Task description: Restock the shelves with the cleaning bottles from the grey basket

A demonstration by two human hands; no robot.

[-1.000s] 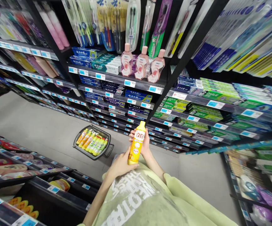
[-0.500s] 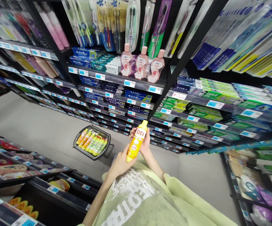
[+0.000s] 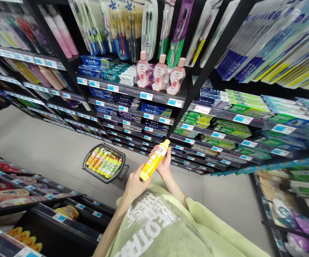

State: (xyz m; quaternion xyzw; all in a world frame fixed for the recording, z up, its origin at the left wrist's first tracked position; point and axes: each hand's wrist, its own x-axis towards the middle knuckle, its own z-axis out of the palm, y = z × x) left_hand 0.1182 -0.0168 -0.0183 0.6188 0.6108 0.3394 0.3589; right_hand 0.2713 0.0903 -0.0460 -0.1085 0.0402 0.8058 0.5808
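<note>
I hold a yellow bottle with a white and red label in both hands, in front of my chest. It lies tilted, cap up to the right. My left hand cups its base from below, fingers curled round it. My right hand grips the upper part from behind, near the cap. On the floor to the left stands a dark wire basket with several yellow and green bottles lying in it.
Black shelves of toothpaste boxes and three pink mouthwash bottles rise ahead, with toothbrushes hung above. Green toothpaste boxes fill the shelves on the right. Low shelves with packets and yellow bottles stand at my left. Grey floor runs between.
The bottle has tipped from nearly upright to a steep slant, cap swinging right and base left. Both hands stayed on it, and the view has shifted slightly.
</note>
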